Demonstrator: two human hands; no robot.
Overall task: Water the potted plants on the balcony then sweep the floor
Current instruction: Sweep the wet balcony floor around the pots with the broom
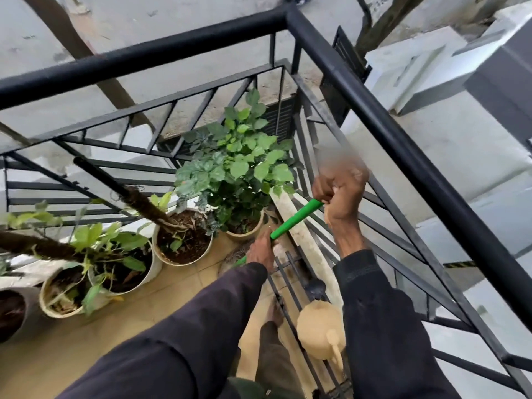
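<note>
Right hand point(339, 197) is clenched round the top end of a green broom handle point(293, 221), and the left hand point(260, 250) grips the same handle lower down, so both are grasping it and neither is free.

From where I stand, the black railing point(403, 145) wraps the far and right edges of the balcony floor point(178, 286). Potted plants line the far edge: a bushy leafy plant point(239, 165) in the far right corner, then a white pot point(184, 240) with a dark pole in it, then more pots toward the left edge.

What the sweep turns on is the handle's line. Its long axis slants from the right hand, high by the right railing, down and leftward past the left hand toward the floor just in front of the corner pot. The lower end is mostly hidden behind the left hand and sleeve; something bristly shows there, but I cannot be sure of it. The left hand is nearer the floor end, so it would steer.

A beige watering can point(318, 332) stands on the floor at the right edge, near the person's feet, well apart from both hands. I judge watering finished and sweeping in hand.
</note>
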